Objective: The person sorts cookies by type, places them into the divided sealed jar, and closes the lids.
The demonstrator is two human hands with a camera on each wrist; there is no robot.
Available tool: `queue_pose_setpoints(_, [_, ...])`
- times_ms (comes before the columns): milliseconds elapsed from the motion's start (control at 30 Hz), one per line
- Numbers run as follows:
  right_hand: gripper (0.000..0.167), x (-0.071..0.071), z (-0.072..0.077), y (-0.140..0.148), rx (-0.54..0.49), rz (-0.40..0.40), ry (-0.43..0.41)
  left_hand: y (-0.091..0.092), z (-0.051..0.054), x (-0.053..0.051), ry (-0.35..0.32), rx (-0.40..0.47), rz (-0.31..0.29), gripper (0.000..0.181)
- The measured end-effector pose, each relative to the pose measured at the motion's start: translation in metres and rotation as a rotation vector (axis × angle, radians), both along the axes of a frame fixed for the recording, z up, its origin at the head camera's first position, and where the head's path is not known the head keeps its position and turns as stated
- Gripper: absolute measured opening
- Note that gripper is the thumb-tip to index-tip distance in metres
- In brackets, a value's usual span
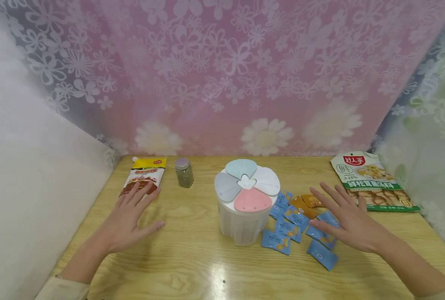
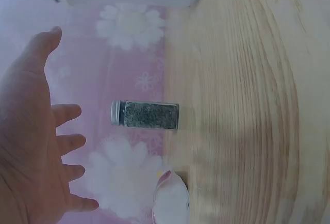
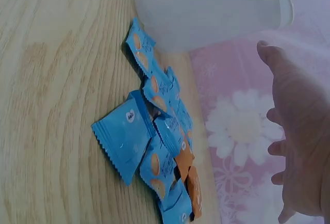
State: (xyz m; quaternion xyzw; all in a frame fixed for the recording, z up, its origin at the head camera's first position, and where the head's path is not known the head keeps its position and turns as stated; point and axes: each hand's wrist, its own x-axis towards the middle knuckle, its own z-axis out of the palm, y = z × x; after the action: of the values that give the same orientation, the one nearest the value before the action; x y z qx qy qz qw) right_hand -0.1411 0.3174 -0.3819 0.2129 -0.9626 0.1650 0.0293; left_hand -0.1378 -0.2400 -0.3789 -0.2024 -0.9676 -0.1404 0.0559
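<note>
My left hand [image 1: 130,223] is spread with its fingers straight, above the left side of the table and holding nothing. Beyond its fingertips lies a yellow, white and brown seasoning bag [image 1: 147,171]. A small glass jar of dried herbs [image 1: 185,175] [image 2: 151,115] stands to that bag's right. My right hand [image 1: 353,225], likewise spread and gripping nothing, hovers over the right side, partly covering small blue snack packets [image 1: 322,254] [image 3: 124,137]. Between the hands stands a white lidded canister [image 1: 241,227] [image 3: 216,12], its lid [image 1: 253,201] made of coloured petal-shaped flaps.
Orange packets [image 1: 302,207] [image 3: 194,193] lie among the blue ones, right of the canister. At the back right is a large white and green food bag [image 1: 376,187]. A pink flowered curtain [image 1: 214,83] hangs behind the wooden table [image 1: 184,258].
</note>
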Motion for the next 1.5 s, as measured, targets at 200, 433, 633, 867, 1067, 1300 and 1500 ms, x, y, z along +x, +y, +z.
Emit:
queue_pose_setpoints(200, [0.082,0.003,0.005,-0.010,-0.061,0.031,0.004,0.014,0.007,-0.001,-0.021,0.158,-0.069,0.076])
queue_pose_setpoints(433, [0.080,0.006,0.013,-0.030,-0.193,0.083,-0.037,0.040,0.017,-0.002,-0.060,0.295,-0.157,0.079])
queue_pose_setpoints(633, [0.081,0.001,0.015,-0.046,-0.245,0.114,-0.058,0.056,0.017,-0.015,-0.112,0.387,-0.224,0.080])
queue_pose_setpoints(867, [0.081,-0.001,0.017,-0.056,-0.297,0.135,-0.044,0.071,0.011,-0.020,-0.109,0.472,-0.299,0.083])
queue_pose_setpoints(1067, [0.084,-0.002,0.021,-0.063,-0.337,0.137,-0.045,0.083,0.012,-0.021,-0.118,0.531,-0.331,0.084])
queue_pose_setpoints(1300, [0.086,-0.007,0.027,-0.079,-0.399,0.206,-0.039,0.099,0.015,-0.026,-0.137,0.634,-0.397,0.087])
queue_pose_setpoints(1500, [0.087,-0.011,0.028,-0.089,-0.470,0.270,-0.045,0.118,0.019,-0.032,-0.189,0.716,-0.450,0.087])
